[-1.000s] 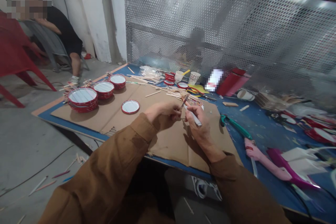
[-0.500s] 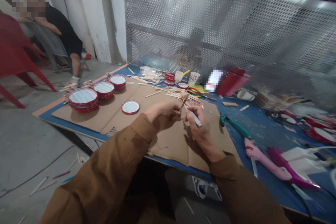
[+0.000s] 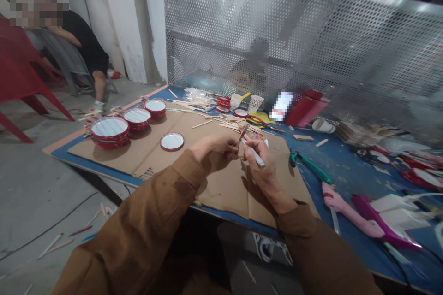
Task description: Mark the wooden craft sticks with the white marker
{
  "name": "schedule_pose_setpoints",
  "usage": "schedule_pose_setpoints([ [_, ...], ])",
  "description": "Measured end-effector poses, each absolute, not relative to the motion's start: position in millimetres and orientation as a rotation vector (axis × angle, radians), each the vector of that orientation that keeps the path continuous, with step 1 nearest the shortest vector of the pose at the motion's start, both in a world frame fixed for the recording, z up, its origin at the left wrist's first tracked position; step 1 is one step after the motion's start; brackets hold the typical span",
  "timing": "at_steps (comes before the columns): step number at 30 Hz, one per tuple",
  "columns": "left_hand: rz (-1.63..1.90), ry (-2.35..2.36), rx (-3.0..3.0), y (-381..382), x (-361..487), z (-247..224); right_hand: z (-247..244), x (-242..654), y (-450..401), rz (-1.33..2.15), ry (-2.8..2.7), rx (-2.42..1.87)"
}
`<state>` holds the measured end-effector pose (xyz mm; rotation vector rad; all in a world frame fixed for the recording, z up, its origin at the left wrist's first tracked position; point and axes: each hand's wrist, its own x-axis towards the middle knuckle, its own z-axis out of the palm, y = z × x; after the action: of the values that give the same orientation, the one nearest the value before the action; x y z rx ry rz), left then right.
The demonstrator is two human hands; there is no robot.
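Over the brown cardboard (image 3: 221,189), my left hand (image 3: 223,149) pinches a thin brown stick (image 3: 242,133) that points up and to the right. My right hand (image 3: 261,161) is closed around a white marker (image 3: 256,156), its upper end close to the stick. Whether marker and stick touch I cannot tell. Left of my hands a small red-rimmed round piece (image 3: 172,141) with a white face lies flat on the cardboard. Stacks of similar red and white round pieces (image 3: 109,132) stand farther left. Loose wooden sticks (image 3: 232,124) lie just behind my hands.
A teal-handled tool (image 3: 311,167) and a pink glue gun (image 3: 351,209) lie at the right. Paper cups (image 3: 255,103), a lit phone (image 3: 281,106) and a red bottle (image 3: 304,106) line the back, before a perforated metal panel (image 3: 214,23). A person (image 3: 85,32) sits at the far left.
My right hand and the marker have shifted very slightly left. My left hand keeps its hold on the stick. The seated person's head has moved a little.
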<state>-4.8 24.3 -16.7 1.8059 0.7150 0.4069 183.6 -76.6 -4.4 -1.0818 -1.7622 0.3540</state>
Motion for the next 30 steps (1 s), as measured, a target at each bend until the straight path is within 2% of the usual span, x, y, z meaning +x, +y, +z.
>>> schedule_pose_setpoints([
  [30, 0.386, 0.801, 1.849, 29.2, -5.4, -23.6, -5.9, 181.6, -75.9, 0.348, -1.71, -1.08],
])
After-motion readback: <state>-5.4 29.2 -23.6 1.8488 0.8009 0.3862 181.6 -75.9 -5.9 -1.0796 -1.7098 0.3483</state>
